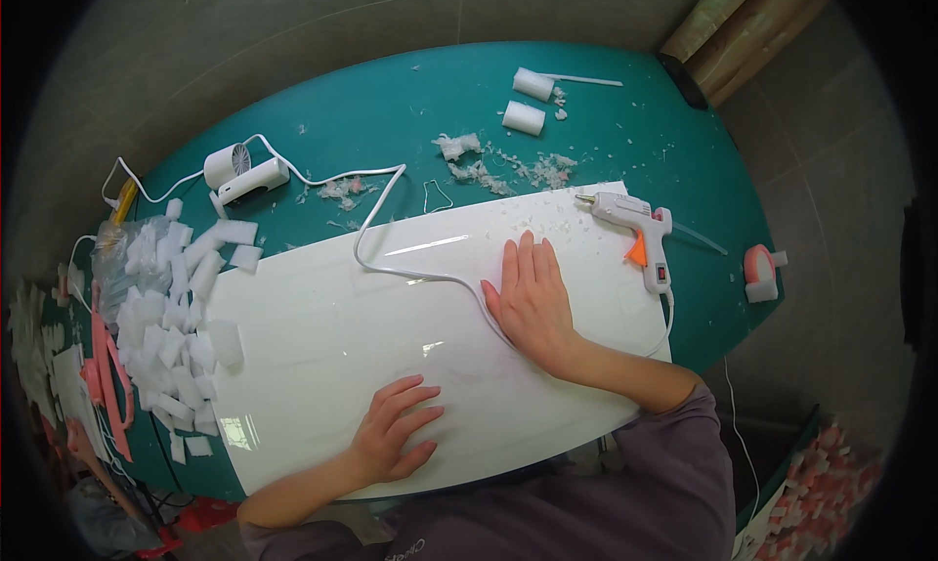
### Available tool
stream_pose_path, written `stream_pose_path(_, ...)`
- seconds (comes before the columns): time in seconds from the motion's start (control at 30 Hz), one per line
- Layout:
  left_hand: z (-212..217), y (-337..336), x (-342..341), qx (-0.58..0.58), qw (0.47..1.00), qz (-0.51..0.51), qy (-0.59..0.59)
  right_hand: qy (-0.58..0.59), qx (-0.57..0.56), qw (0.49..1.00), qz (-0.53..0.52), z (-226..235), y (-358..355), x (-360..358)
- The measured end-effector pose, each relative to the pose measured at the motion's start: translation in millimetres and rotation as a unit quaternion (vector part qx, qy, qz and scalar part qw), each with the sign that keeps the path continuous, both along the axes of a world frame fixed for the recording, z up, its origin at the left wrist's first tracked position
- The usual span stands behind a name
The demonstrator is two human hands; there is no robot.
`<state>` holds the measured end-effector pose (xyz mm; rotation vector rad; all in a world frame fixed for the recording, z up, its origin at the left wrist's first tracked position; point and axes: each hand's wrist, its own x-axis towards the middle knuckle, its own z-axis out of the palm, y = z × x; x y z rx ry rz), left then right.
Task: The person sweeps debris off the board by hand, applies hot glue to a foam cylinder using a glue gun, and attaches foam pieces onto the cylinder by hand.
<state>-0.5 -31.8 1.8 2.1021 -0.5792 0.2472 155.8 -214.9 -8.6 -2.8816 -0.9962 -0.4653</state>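
A glossy white board point(322, 336) lies on the green table in front of me. My right hand point(535, 307) rests on the board with its fingers stretched out and nothing held. Beside its thumb and wrist runs a white cable point(430, 276). Nearer to me, my left hand point(394, 432) hovers over or touches the board with fingers apart, and it is empty. A white hot glue gun point(630, 214) with an orange trigger lies at the board's far right corner, a clear glue stick point(699, 237) showing behind it. White foam crumbs point(532, 219) lie between the gun and my right fingertips.
White foam pieces point(166, 341) are heaped at the left, by pink foam strips point(112, 385). A small white fan point(227, 165) stands at the back left. Two foam rolls point(525, 118) and shreds point(479, 170) lie at the back. A pink-and-white foam piece point(760, 273) sits at the right edge.
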Motion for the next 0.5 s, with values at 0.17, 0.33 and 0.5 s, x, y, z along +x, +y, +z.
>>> stream_pose_path(0.17, 3.3, -0.7, 2.0, 0.007, 1.000, -0.005, -0.004, 0.006, -0.024, 1.000, -0.007, 1.4, 0.3, 0.0)
stream_pose_path(0.33, 4.7, -1.2, 2.0, 0.018, 1.000, -0.008, -0.005, 0.010, -0.025, 1.000, -0.002, 0.6, 2.2, -3.4)
stream_pose_path(0.5, 3.6, -0.4, 2.0, 0.027, 1.000, -0.013, -0.003, 0.007, -0.014, 1.000, -0.003, -0.3, 2.4, -7.2)
